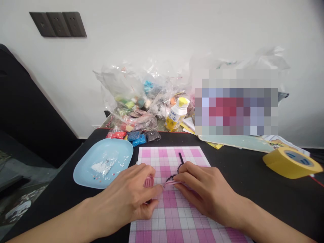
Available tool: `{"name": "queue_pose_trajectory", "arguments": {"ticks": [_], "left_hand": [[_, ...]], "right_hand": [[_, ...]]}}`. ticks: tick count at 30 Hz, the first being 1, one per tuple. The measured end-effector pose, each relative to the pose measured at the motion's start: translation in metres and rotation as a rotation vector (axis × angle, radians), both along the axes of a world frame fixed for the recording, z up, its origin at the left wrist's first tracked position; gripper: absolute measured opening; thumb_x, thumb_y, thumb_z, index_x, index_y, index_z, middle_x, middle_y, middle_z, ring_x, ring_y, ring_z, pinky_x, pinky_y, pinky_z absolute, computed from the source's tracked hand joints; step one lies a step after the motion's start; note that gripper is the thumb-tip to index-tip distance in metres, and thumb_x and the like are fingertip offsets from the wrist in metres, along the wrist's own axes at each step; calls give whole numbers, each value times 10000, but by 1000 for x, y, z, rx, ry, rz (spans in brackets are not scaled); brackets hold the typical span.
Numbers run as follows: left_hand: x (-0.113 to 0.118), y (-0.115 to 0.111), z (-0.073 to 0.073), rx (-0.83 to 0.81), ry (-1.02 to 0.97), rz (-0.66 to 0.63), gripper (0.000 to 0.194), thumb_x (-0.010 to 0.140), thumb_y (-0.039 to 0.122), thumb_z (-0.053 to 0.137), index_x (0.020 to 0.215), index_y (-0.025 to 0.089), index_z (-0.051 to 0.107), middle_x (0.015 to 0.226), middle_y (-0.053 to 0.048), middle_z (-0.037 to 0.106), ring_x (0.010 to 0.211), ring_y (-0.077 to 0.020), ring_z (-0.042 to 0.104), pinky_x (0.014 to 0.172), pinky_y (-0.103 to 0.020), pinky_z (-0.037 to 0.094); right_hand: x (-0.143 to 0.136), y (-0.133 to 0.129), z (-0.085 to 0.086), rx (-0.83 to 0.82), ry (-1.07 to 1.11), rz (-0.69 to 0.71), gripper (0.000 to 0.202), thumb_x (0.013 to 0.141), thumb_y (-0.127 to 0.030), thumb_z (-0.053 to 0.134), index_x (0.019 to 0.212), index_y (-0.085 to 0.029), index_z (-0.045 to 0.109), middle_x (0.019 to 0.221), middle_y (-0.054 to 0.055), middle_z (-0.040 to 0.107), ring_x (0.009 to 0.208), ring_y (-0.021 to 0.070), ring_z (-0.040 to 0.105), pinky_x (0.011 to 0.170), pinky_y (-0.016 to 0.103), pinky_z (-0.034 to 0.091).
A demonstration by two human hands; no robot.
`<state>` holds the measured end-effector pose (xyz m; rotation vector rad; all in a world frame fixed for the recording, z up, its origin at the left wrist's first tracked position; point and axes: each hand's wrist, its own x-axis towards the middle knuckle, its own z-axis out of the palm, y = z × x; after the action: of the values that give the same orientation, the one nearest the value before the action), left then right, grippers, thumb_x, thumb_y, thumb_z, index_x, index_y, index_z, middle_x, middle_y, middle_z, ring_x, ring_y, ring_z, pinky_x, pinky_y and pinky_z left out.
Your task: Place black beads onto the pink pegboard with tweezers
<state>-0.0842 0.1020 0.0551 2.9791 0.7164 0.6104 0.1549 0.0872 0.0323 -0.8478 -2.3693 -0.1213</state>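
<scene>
Nearest, holding a pink ribbed piece [149,181] in the curled grip of the left hand [136,189], full shape hidden by the fingers. Pinching a slim pink tool [170,183] in the narrow grip of the right hand [206,187], tip directed toward the left fingertips. Both over a pink-and-white checked board [169,199], flat on the black counter [240,175]. Just beyond the tool, on the board: a bent line of small black bead-like pieces [180,158], partly behind the right fingers. Left of the board, a light-blue tray [83,168] with white beads [101,167] and a few coloured ones. Well to the right, a roll of yellow tape [275,165]. Farther back, blue and dark packets [139,139]; behind, a yellow-capped bottle [176,114] near crumpled clear plastic bags [118,87]. Farthest, on the white wall [141,33], a dark socket panel [58,24].
</scene>
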Motion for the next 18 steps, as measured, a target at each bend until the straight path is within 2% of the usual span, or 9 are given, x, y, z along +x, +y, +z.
{"name": "queue_pose_trajectory", "arguments": {"ticks": [12,16,18], "left_hand": [[-1,0,-2,-30,12,-7,273,797,65,511,919,155,738,864,-126,588,699,-233,596,543,-355,536],[-2,-1,-4,-57,-48,10,245,766,50,550,965,141,660,906,-108,594,732,-222,581,587,-353,543],[-2,-1,-5,-124,-96,25,310,735,38,586,1025,146,575,938,-85,604,787,-222,581,649,-357,550]], "right_hand": [[0,1,0,14,37,-14,102,969,-202,501,988,-174,597,839,20,609,633,113,564,510,235,435],[1,0,1,32,102,-28,98,965,-195,515,1020,-164,590,865,30,611,671,102,576,532,218,446],[2,-1,2,46,132,-29,99,963,-186,517,1029,-157,585,867,31,609,683,98,579,548,212,453]]}}
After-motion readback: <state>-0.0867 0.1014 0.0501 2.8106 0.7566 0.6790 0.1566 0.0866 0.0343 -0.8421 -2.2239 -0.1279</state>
